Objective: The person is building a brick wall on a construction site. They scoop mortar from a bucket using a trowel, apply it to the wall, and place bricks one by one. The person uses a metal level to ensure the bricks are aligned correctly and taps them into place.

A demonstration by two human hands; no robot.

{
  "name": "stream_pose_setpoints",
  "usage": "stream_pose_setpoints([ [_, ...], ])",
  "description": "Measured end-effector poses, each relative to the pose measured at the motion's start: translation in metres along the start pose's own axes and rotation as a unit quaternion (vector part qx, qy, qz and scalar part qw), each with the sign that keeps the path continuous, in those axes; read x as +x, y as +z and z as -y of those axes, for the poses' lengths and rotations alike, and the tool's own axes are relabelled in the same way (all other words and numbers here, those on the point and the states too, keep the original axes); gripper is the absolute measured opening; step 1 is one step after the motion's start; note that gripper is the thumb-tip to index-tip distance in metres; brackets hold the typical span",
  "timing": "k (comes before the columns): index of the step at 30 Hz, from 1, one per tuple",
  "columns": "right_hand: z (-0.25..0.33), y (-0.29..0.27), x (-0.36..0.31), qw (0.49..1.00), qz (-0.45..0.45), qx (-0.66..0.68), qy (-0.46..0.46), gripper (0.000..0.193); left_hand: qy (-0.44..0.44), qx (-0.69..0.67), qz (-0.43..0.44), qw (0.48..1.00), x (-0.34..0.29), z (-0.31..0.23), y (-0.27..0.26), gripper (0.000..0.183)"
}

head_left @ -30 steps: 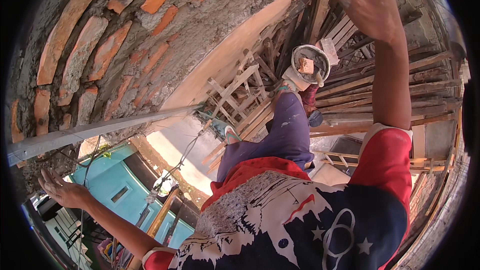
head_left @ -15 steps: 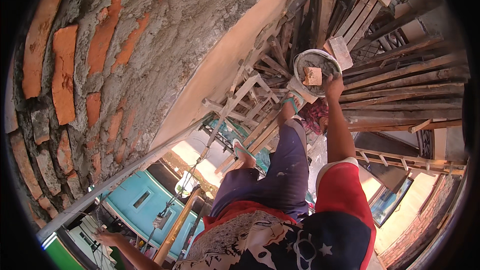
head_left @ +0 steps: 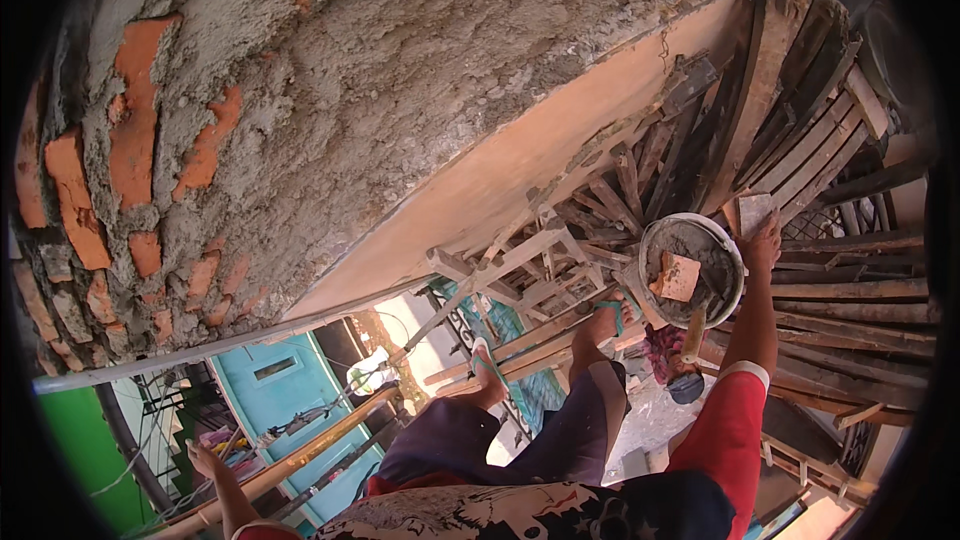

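Observation:
At the right, my right hand (head_left: 763, 242) is beside a white bucket (head_left: 738, 252), its fingers closed on the edge of a flat pale block (head_left: 754, 212). Grey mortar (head_left: 690, 237) fills the bucket, and a broken piece of orange brick (head_left: 677, 277) lies on it. A trowel's light handle (head_left: 694, 335) sticks out over the near rim; its blade is hidden. Far to the left, my left hand (head_left: 203, 459) is held out with its fingers apart and nothing in it. Before me rises a brick wall (head_left: 400, 90), partly coated with rough mortar.
My sandalled feet (head_left: 490, 372) stand high on narrow timbers (head_left: 530, 345). Stacked beams (head_left: 850, 290) lie at the right. Below is a person in a dark cap (head_left: 685, 387). A bamboo pole (head_left: 290, 465) slants at lower left, near a turquoise door (head_left: 270, 380).
My right hand has left the bucket's rim for the pale block beside it. The trowel handle now shows at the near rim. My view has shifted, with more plastered wall showing.

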State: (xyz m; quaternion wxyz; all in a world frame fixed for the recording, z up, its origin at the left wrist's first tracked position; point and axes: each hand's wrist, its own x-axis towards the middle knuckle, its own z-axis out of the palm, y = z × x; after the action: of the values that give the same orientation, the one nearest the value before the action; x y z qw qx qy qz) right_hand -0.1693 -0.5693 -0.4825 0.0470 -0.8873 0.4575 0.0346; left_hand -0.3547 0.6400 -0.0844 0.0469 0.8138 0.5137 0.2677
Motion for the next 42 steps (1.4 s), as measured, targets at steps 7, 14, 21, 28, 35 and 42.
stream_pose_setpoints([
  [7, -0.033, 0.012, 0.016, 0.978, -0.16, -0.106, -0.085, 0.104, 0.038, -0.035, -0.031, 0.998, -0.018, 0.001, -0.013, 0.053],
  [14, -0.008, -0.151, -0.02, 0.89, -0.293, 0.016, -0.348, 0.106, 0.056, -0.189, -0.079, 0.977, -0.013, -0.077, -0.034, 0.042],
  [21, 0.238, -0.493, -0.315, 0.783, -0.096, 0.238, -0.567, 0.11, 0.07, -0.333, -0.031, 0.94, -0.007, -0.113, -0.014, 0.04],
  [28, 0.477, -0.674, -0.486, 0.521, -0.041, 0.258, -0.812, 0.098, 0.139, -0.402, -0.024, 0.905, -0.016, -0.175, -0.082, 0.037],
  [35, 0.63, -0.733, -0.568, 0.478, -0.009, 0.127, -0.869, 0.081, 0.122, -0.49, 0.042, 0.862, -0.04, -0.122, -0.08, 0.031],
  [42, 0.687, -0.716, -0.609, 0.464, 0.036, 0.04, -0.884, 0.078, 0.006, -0.464, 0.059, 0.884, -0.068, -0.042, -0.084, 0.03],
])
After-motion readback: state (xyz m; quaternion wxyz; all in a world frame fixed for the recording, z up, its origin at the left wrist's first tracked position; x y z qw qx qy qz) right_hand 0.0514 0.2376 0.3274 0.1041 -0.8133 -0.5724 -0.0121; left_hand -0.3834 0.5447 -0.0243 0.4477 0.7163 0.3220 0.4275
